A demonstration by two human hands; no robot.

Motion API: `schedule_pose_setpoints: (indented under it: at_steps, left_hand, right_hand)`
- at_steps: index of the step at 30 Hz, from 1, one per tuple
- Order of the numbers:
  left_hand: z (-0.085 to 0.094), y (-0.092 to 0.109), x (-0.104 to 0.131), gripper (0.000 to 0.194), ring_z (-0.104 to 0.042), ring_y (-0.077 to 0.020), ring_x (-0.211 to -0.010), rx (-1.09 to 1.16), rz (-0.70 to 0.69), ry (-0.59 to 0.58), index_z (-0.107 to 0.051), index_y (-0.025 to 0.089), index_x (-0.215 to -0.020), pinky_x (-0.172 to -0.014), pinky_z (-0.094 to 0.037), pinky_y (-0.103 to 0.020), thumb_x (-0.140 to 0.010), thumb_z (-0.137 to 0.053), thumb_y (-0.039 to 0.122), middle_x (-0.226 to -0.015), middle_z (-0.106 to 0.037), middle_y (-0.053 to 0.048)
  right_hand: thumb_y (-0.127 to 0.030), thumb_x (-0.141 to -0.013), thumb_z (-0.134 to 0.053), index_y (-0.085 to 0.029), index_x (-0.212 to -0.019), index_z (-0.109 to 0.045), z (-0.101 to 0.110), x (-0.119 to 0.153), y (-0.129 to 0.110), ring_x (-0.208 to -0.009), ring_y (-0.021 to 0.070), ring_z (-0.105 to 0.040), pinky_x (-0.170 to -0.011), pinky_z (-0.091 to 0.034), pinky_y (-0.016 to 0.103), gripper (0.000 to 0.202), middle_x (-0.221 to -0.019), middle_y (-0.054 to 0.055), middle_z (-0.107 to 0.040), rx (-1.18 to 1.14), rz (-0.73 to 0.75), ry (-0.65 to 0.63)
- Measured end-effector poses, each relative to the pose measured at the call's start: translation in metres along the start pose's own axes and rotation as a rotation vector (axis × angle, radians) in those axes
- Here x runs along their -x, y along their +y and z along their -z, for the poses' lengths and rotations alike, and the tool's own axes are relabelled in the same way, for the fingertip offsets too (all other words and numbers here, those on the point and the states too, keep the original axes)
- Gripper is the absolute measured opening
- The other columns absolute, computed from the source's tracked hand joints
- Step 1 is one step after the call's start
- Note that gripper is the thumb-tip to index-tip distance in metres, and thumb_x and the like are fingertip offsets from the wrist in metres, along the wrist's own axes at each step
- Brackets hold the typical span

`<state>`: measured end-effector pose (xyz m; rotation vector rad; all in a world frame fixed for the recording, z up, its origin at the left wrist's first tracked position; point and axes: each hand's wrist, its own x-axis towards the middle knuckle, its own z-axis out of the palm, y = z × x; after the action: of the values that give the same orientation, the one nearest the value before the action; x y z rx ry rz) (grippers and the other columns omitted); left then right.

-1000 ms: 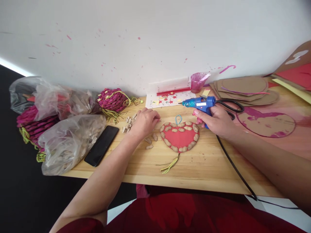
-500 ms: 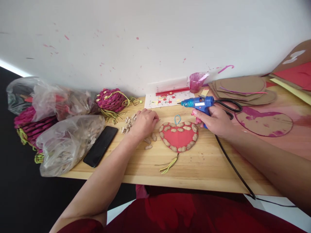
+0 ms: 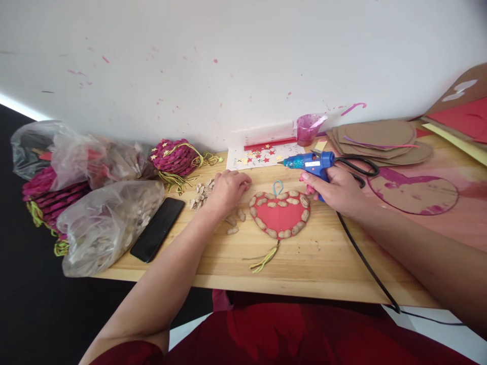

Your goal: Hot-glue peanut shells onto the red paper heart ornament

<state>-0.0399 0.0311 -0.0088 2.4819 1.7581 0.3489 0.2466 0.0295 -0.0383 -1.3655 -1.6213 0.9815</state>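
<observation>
My right hand is wrapped round a blue glue gun, whose tip points left above the wooden table. Below the gun lies a red heart shape edged with peanuts, with a blue loop at its top and a yellow-green tassel at its bottom. My left hand is at the small pile of peanuts left of the heart, its fingers curled; what they hold, if anything, is hidden. A few loose peanuts lie beside that wrist.
A black phone, a plastic bag of shells and pink yarn pieces are on the left. Behind the heart are a sheet with stars and a pink cup. Cardboard shapes lie right; a black cord crosses the edge.
The fingers of my left hand have shifted very slightly to the right over the peanuts. My right hand and the glue gun have barely moved.
</observation>
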Motion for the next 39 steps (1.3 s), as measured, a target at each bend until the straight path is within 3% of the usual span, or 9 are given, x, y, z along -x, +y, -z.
schedule_pose_setpoints:
  at_steps: [7, 13, 21, 33, 39]
  left_hand:
    - [0.0, 0.002, -0.001, 0.016, -0.064, -0.028, -0.101, -0.045, -0.016, -0.005, -0.075, 0.022, -0.095, -0.091, -0.043, -0.042, -0.095, -0.059, 0.016, -0.1, -0.076, -0.008]
    - [-0.006, -0.004, 0.001, 0.02, -0.062, -0.0292, -0.103, -0.13, -0.162, 0.038, -0.073, 0.02, -0.096, -0.092, -0.044, -0.043, -0.097, -0.054, 0.015, -0.097, -0.074, -0.01]
    - [-0.003, -0.007, 0.0, 0.017, -0.066, -0.0252, -0.099, 0.03, -0.068, 0.013, -0.075, 0.019, -0.099, -0.093, -0.049, -0.038, -0.094, -0.06, 0.015, -0.101, -0.076, -0.008]
    - [-0.012, -0.004, -0.003, 0.014, -0.064, -0.0277, -0.099, -0.089, -0.093, 0.054, -0.071, 0.018, -0.094, -0.091, -0.048, -0.041, -0.096, -0.057, 0.015, -0.1, -0.073, -0.011]
    - [0.003, -0.008, 0.001, 0.014, -0.065, -0.0226, -0.094, 0.141, 0.016, 0.146, -0.067, 0.018, -0.089, -0.089, -0.051, -0.036, -0.092, -0.056, 0.01, -0.096, -0.073, -0.008]
  right_hand:
    - [-0.057, -0.089, -0.069, -0.025, -0.084, -0.069, 0.0, 0.001, -0.002, -0.059, 0.0231, -0.068, -0.047, -0.054, 0.033, 0.032, -0.068, 0.005, -0.073, -0.004, -0.004, 0.007]
    - [-0.055, -0.087, -0.07, -0.024, -0.08, -0.067, 0.0, 0.002, -0.005, -0.059, 0.0229, -0.067, -0.047, -0.053, 0.033, 0.032, -0.069, 0.006, -0.072, -0.009, -0.041, 0.022]
    - [-0.059, -0.081, -0.075, -0.025, -0.074, -0.065, 0.0, 0.001, -0.005, -0.05, 0.0203, -0.064, -0.046, -0.052, 0.033, 0.036, -0.064, 0.004, -0.07, -0.041, -0.037, 0.023]
    - [-0.063, -0.08, -0.075, -0.025, -0.074, -0.068, 0.0, 0.001, -0.006, -0.054, 0.0221, -0.066, -0.045, -0.054, 0.034, 0.039, -0.064, 0.004, -0.07, -0.036, -0.024, 0.031]
    - [-0.059, -0.081, -0.076, -0.024, -0.076, -0.065, -0.001, 0.002, -0.009, -0.054, 0.0215, -0.066, -0.046, -0.054, 0.033, 0.036, -0.064, 0.004, -0.068, -0.072, -0.04, 0.021]
